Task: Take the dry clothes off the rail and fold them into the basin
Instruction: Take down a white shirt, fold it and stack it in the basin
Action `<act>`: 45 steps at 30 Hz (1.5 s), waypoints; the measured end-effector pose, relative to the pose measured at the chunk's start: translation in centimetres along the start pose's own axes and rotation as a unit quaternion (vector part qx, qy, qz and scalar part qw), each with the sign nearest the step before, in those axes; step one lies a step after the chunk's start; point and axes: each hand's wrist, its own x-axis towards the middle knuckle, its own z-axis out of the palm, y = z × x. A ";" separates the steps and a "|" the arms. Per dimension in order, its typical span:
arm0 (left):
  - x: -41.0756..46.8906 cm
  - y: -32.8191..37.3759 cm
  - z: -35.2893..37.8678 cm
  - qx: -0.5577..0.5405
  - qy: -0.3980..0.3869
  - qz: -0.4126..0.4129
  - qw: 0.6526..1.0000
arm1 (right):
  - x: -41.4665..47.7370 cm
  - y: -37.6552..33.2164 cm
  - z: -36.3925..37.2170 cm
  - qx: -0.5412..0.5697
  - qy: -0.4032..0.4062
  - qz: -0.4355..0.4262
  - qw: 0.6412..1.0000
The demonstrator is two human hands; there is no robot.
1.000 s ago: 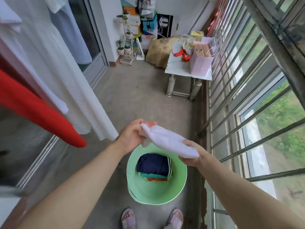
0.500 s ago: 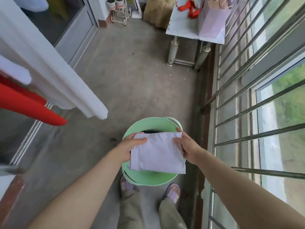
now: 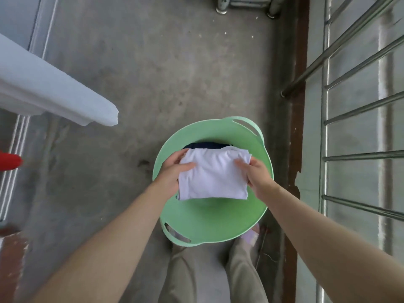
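Basin: round pale-green plastic basin, on the concrete floor, near centre; navy folded clothes inside.
Garment: folded white cotton garment, held flat just above the navy pile.
Left hand: clamped on the garment's left edge.
Right hand: clamped on its right edge.
Handling: probably best lowered level, with both edges released together.
Markings: none legible.

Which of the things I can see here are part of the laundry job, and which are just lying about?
Part of the job: folded white garment, held by left hand and right hand; green basin; dark blue garment in it; hanging white garment and red cloth, probably next.
Just about: window bars; table legs; slipper.
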 end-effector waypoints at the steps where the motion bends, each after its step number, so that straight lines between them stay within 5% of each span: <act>1: 1.6 -0.5 -0.3 -0.008 -0.006 0.006 1.000 | 1.6 0.5 0.2 -0.001 0.004 -0.019 1.000; 7: 12.7 -5.8 -2.4 -0.044 0.027 -0.011 0.999 | 12.7 6.3 1.8 -0.041 -0.013 -0.064 0.997; 11: 17.6 -12.2 -3.6 -0.031 0.091 -0.110 0.989 | 17.6 13.4 1.9 -0.078 -0.017 0.139 0.987; 14: 18.5 -15.9 -3.9 0.100 0.099 -0.176 0.974 | 18.7 17.0 2.0 -0.135 -0.015 0.245 0.960; 17: 18.8 -17.7 -4.0 0.133 0.094 -0.156 0.974 | 19.2 18.7 2.2 -0.166 -0.028 0.243 0.955; 22: 19.9 -18.6 -5.2 0.016 0.168 -0.194 0.966 | 19.6 18.9 1.9 -0.190 -0.042 0.241 0.951; 30: 20.0 -17.3 -5.0 0.075 0.105 -0.233 0.964 | 19.1 19.0 1.5 -0.176 0.032 0.253 0.951; 32: 20.1 -16.6 -4.6 0.118 0.124 -0.209 0.963 | 18.9 18.3 1.1 -0.146 0.034 0.248 0.957; 35: 20.2 -15.4 -4.3 0.123 0.117 -0.191 0.967 | 18.8 16.6 0.7 0.074 0.034 0.314 0.946; 38: 19.8 -12.8 -4.0 -0.030 0.103 -0.273 0.956 | 18.9 14.7 0.8 0.273 0.084 0.352 0.892; 40: 20.9 -12.4 -4.4 -0.143 0.164 -0.318 0.923 | 19.2 14.2 1.1 0.310 0.096 0.335 0.885; 45: 22.6 -12.8 -4.2 -0.105 0.215 -0.281 0.930 | 20.9 14.0 2.4 0.273 0.079 0.251 0.925</act>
